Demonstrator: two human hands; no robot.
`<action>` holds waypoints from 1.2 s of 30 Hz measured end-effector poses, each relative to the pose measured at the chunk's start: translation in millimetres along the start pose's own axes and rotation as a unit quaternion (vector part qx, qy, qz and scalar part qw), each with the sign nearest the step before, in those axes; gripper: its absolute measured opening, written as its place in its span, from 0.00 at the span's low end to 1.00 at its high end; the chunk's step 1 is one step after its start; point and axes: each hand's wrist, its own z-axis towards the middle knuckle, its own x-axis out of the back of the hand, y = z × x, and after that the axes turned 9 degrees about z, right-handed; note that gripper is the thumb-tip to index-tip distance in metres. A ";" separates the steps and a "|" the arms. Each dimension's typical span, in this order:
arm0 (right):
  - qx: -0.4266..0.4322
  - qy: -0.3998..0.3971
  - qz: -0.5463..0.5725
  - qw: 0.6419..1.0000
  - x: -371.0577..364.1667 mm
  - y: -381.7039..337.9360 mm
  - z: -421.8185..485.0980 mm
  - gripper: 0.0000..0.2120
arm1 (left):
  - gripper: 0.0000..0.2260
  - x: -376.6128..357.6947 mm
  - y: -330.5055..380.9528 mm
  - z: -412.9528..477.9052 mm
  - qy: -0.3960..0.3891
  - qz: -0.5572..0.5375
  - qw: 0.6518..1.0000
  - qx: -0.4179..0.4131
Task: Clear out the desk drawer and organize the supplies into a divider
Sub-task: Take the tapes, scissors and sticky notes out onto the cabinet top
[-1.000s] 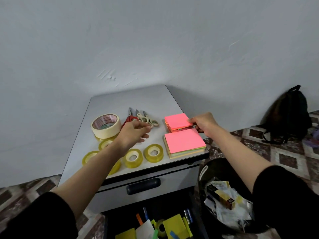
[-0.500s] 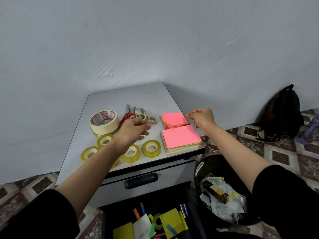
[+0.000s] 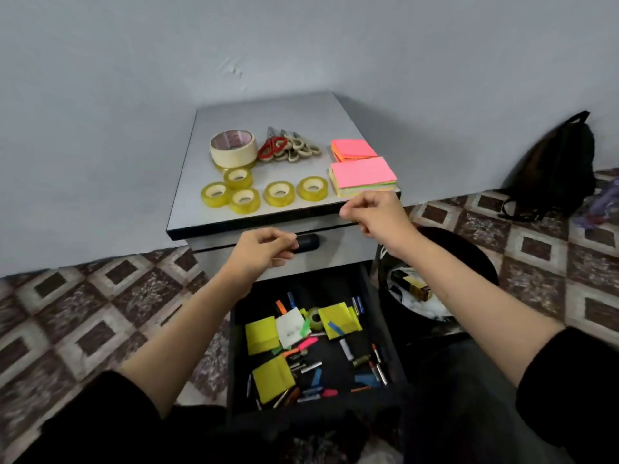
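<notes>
Both hands hang in the air in front of the cabinet, neither on anything. Left hand (image 3: 264,249) has its fingers curled in to the thumb, empty, just ahead of the black handle (image 3: 308,242) of the closed upper drawer. Right hand (image 3: 371,212) is curled too, thumb tip against forefinger with nothing showing between them, level with the front edge of the top.

The grey cabinet (image 3: 268,112) stands against the wall. Its lower drawer (image 3: 236,346) is pulled out. A black bin (image 3: 469,262) holding paper scraps sits beside it on the right, and a dark backpack (image 3: 556,162) leans on the wall farther right.

On the cabinet top lie two pink-topped note stacks, a larger one (image 3: 361,174) at the front right corner and a smaller one (image 3: 353,149) behind it. Left of them are a masking tape roll (image 3: 233,149), a bunch of scissors (image 3: 288,149), and five clear tape rolls (image 3: 279,194) near the front.

In the drawer are yellow note pads (image 3: 261,334), a small tape roll (image 3: 315,319) and scattered pens (image 3: 375,366).
</notes>
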 end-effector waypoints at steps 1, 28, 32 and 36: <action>-0.007 -0.013 -0.011 1.000 -4.0 10.2 -10.9 0.14 | 0.08 1.5 -14.5 -9.3 -0.002 0.004 1.000 0.016; -0.190 -0.112 -0.389 0.894 -50.2 237.2 -41.6 0.07 | 0.14 -31.7 -240.5 -24.7 -0.167 0.368 0.897 0.178; -0.178 -0.112 -0.432 0.877 -47.4 248.2 -5.5 0.16 | 0.20 -36.0 -262.3 -9.1 -0.194 0.431 0.862 0.185; -0.163 -0.158 -0.478 0.849 -42.7 259.2 20.5 0.31 | 0.23 -41.1 -276.1 -8.6 -0.161 0.457 0.853 0.192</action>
